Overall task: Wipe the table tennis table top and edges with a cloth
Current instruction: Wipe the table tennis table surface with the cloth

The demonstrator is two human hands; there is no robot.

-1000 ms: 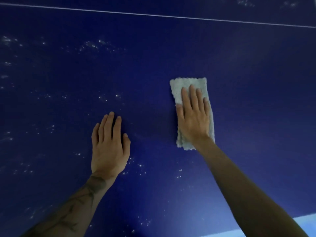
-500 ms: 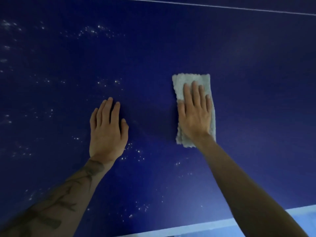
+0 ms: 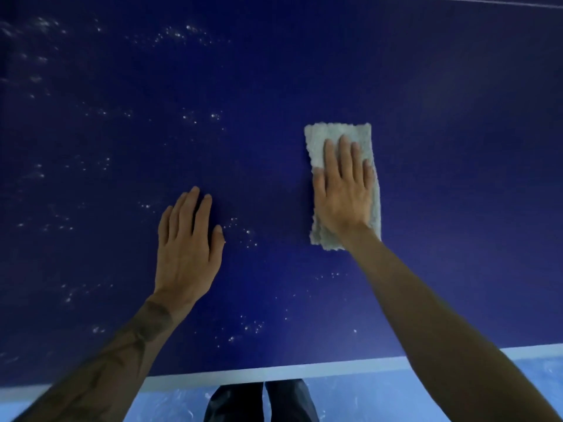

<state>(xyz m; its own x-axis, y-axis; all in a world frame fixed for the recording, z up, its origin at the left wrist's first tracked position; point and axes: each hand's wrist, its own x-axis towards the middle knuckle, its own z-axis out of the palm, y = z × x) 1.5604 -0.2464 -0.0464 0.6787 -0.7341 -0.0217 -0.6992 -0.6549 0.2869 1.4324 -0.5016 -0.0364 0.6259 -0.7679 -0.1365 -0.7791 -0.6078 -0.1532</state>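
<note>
Two hands lie flat on the table (image 3: 441, 153), neither clenched. The right hand (image 3: 344, 196) presses the cloth (image 3: 318, 141) with straight, close-set fingers and grasps nothing; palm and fingers cover the cloth's middle and near part. The cloth is pale grey, nubbly and folded into a long rectangle, its long sides running from the near edge toward the far one. Its far end shows beyond the fingertips, a strip shows along each side of the hand, and its near corners lie at the wrist. It rests flat on the surface, right of centre and well in from the near edge.

The left hand (image 3: 187, 248) rests palm down on the bare surface, fingers straight and together, released, well apart from the cloth and nearer the near edge. Its forearm (image 3: 122, 345) bears dark tattoo marks.

The surface is deep blue. White specks (image 3: 243, 233) are scattered over its left half and toward the near edge, some just beside the left thumb. A white band (image 3: 304, 371) marks the near edge; a thin white line (image 3: 487, 3) crosses the far right corner of the view. Below the near edge, a pale blue floor (image 3: 380, 394) and dark trousers (image 3: 259, 403) show.
</note>
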